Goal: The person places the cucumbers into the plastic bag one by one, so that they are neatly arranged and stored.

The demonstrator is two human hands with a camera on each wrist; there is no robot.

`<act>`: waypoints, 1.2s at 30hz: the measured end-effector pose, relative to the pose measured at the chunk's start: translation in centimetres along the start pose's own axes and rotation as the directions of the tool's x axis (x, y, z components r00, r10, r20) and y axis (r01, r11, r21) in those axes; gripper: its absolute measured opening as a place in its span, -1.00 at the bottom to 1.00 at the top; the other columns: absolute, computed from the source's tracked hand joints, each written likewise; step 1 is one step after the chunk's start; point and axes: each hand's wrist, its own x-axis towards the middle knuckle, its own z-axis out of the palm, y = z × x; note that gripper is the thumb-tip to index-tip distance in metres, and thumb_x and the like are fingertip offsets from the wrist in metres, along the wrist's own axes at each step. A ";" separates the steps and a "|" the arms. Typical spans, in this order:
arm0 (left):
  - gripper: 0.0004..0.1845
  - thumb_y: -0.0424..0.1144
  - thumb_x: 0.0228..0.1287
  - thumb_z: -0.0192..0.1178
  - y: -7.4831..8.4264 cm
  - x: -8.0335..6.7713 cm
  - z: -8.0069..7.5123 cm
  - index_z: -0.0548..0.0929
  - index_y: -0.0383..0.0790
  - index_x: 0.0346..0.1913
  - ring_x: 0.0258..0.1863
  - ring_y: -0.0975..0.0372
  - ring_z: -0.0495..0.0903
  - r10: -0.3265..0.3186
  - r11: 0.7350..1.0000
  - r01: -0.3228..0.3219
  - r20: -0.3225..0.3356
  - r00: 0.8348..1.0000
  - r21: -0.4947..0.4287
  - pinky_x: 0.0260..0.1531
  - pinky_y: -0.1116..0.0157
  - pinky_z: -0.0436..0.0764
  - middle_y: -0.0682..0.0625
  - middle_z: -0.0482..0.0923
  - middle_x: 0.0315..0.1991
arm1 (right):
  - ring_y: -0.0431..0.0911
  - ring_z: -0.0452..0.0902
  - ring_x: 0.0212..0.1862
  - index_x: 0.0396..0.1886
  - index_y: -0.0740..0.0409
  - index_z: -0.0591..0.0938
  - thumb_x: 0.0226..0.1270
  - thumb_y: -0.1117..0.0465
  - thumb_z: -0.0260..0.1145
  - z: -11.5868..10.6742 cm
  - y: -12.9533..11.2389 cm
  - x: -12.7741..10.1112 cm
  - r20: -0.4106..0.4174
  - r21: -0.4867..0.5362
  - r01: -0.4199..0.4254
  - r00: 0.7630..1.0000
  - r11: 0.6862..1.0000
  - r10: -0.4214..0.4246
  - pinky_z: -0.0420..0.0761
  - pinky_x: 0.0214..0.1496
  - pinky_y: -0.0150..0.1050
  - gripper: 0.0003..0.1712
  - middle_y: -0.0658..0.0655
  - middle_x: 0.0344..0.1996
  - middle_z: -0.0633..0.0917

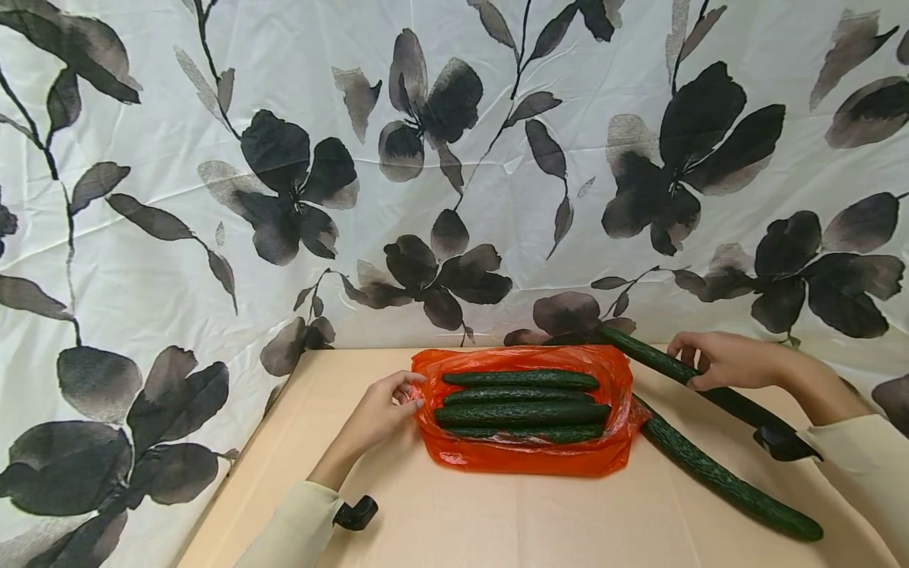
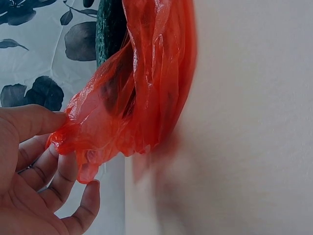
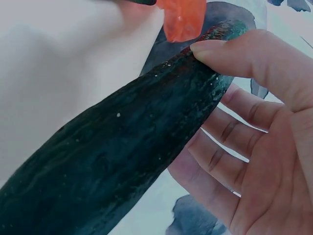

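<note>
A red plastic bag [image 1: 525, 464] lies with its mouth spread wide, and several dark green cucumbers [image 1: 521, 414] rest side by side in it. My left hand [image 1: 383, 406] pinches the bag's left edge. In the left wrist view, thumb and fingers grip the crumpled red plastic [image 2: 107, 107]. Right of the bag, my right hand [image 1: 738, 361] holds a long cucumber [image 1: 653, 356] at a slant, its far end near the bag's back right corner. The right wrist view has the thumb on top of this cucumber [image 3: 107, 137] and the fingers along its side.
Another long cucumber [image 1: 731, 477] lies diagonally on the pale table [image 1: 454, 521], its upper end at the bag's right side. Behind the table hangs a white cloth [image 1: 554, 213] with dark flower prints. A black strap device [image 1: 357, 513] sits at the left wrist.
</note>
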 end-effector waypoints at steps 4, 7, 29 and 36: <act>-0.62 -0.45 0.22 0.36 0.1 0.1 0.0 0.65 -0.32 0.12 -0.34 0.21 0.51 -0.002 1.000 0.002 -0.002 1.000 0.002 -0.36 0.40 0.48 0.02 0.57 -0.33 | -0.21 0.59 -0.29 0.11 0.27 0.48 0.19 0.18 0.48 -0.4 -0.9 0.6 0.005 -0.001 0.013 1.000 1.000 -0.013 0.63 -0.30 -0.29 -0.44 0.05 -0.22 0.58; -0.62 -0.45 0.22 0.36 0.1 0.1 0.1 0.65 -0.32 0.11 -0.34 0.20 0.52 -0.002 1.000 0.002 -0.004 1.000 0.004 -0.36 0.40 0.49 0.01 0.57 -0.33 | -0.21 0.57 -0.27 0.09 0.25 0.49 0.19 0.19 0.48 -0.8 -1.5 1.2 0.010 -0.014 0.035 0.999 0.999 -0.035 0.63 -0.27 -0.29 -0.47 0.03 -0.25 0.60; -0.63 -0.45 0.22 0.37 0.1 -0.3 -0.2 0.66 -0.31 0.11 -0.35 0.21 0.51 0.017 1.000 -0.017 0.012 1.000 0.010 -0.35 0.39 0.49 0.02 0.57 -0.33 | -0.12 0.57 -0.07 0.12 0.17 0.54 0.23 0.21 0.45 -0.7 -7.0 3.7 0.012 -0.110 0.104 0.995 0.989 -0.103 0.66 -0.03 -0.07 -0.52 -0.01 -0.13 0.65; -0.63 -0.45 0.22 0.37 0.0 -0.5 -0.4 0.66 -0.31 0.10 -0.34 0.21 0.52 0.022 1.000 -0.023 0.019 1.000 0.005 -0.35 0.39 0.49 0.03 0.57 -0.33 | -0.13 0.55 -0.09 0.11 0.13 0.57 0.23 0.26 0.41 -0.4 -9.2 4.6 0.040 -0.100 0.116 0.993 0.988 -0.112 0.63 0.01 -0.10 -0.57 -0.02 -0.12 0.64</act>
